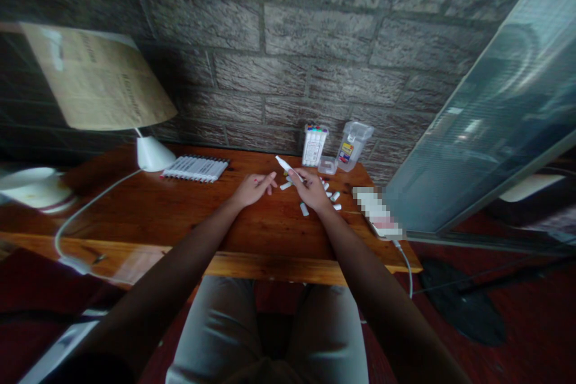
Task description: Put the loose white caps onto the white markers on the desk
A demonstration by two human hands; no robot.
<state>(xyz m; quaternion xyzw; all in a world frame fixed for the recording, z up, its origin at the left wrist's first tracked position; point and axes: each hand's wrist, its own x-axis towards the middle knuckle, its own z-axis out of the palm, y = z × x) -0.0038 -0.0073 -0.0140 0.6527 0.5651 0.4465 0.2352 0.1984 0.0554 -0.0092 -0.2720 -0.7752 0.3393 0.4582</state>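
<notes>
Both hands meet over the middle of the wooden bench, close together but not touching. The right hand is closed on a white marker, which sticks up and away to the left from between its fingers, just above the bench top. The left hand lies palm down just beside it, fingers pointing toward the marker. A small red spot shows at its fingertips, too small to name, and I cannot tell whether that hand grips anything.

Loose white caps lie scattered on the bench around and under the right hand. Behind them, against the brick wall, stand a marker box with coloured tips showing on top and a clear plastic case, tilted, with a small clear lid between them. Well to the left, a row of markers lies side by side, near the white foot of a desk lamp. A power strip lies at the right end of the bench.
</notes>
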